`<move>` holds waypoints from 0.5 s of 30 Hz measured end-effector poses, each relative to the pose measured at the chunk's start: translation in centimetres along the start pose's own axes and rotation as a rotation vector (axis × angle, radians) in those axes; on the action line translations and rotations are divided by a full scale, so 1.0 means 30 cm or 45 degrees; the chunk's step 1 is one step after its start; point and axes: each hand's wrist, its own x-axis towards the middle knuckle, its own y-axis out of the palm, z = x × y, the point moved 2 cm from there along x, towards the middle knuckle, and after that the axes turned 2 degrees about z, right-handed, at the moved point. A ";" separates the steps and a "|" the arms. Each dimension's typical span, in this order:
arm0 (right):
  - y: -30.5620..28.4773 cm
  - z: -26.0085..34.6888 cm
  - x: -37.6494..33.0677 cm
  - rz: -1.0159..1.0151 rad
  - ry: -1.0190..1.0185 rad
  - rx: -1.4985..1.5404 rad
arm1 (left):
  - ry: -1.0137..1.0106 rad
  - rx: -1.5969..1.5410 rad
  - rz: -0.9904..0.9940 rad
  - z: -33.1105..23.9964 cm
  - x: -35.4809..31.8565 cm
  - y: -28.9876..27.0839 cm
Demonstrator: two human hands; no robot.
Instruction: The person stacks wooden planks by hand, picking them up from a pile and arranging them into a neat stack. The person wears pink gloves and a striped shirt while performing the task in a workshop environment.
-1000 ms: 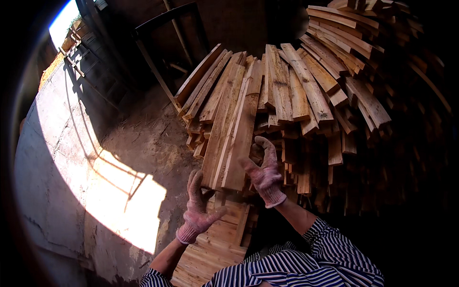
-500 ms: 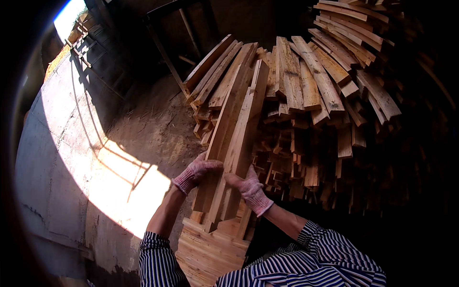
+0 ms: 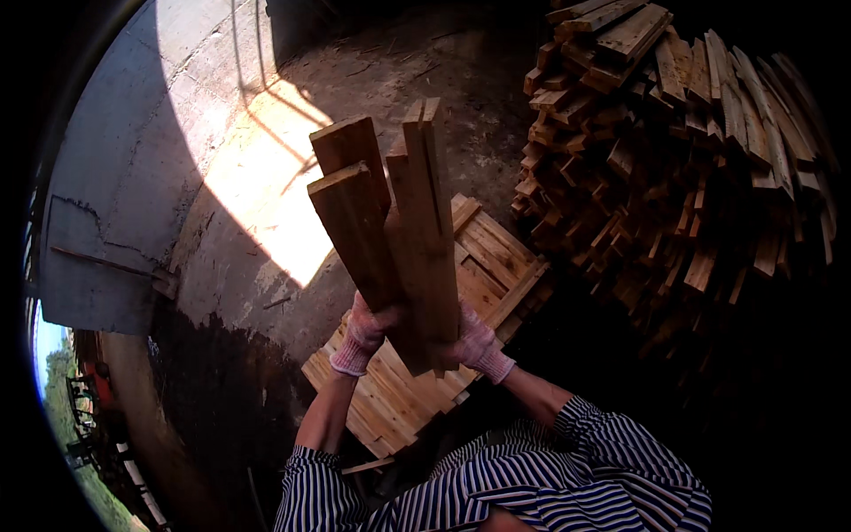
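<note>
Between my hands, several long wooden boards [image 3: 430, 239] stand tilted up, spread slightly apart at their far ends. Around the left side of the bundle, near its lower end, closes my left hand [image 3: 364, 330] in a pinkish knit glove. My right hand [image 3: 479, 341], gloved alike, clasps the right side with its fingers partly hidden by the wood. Underneath lies a low stack of pale planks [image 3: 390, 395], laid side by side, partly covered by the bundle.
A large heap of loose boards [image 3: 612, 168] rises at the right, ends jutting out unevenly. On the left are a concrete wall [image 3: 106, 222] and a sunlit patch of floor [image 3: 266, 191]. Dark ground [image 3: 230, 399] lies at the lower left.
The held boards have come away from the heap and tipped more upright above the plank stack. My view has turned left, so the heap sits farther right. Both hands keep their hold.
</note>
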 end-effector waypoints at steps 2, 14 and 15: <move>0.115 -0.045 0.026 0.087 -0.107 0.151 | 0.082 0.023 -0.197 0.157 -0.145 -0.089; 0.454 -0.639 0.209 0.606 0.385 -0.510 | -0.411 0.115 -0.238 1.044 -0.236 -0.351; 0.449 -0.601 0.246 0.648 0.377 -0.512 | -0.275 -0.185 -0.337 1.047 -0.202 -0.334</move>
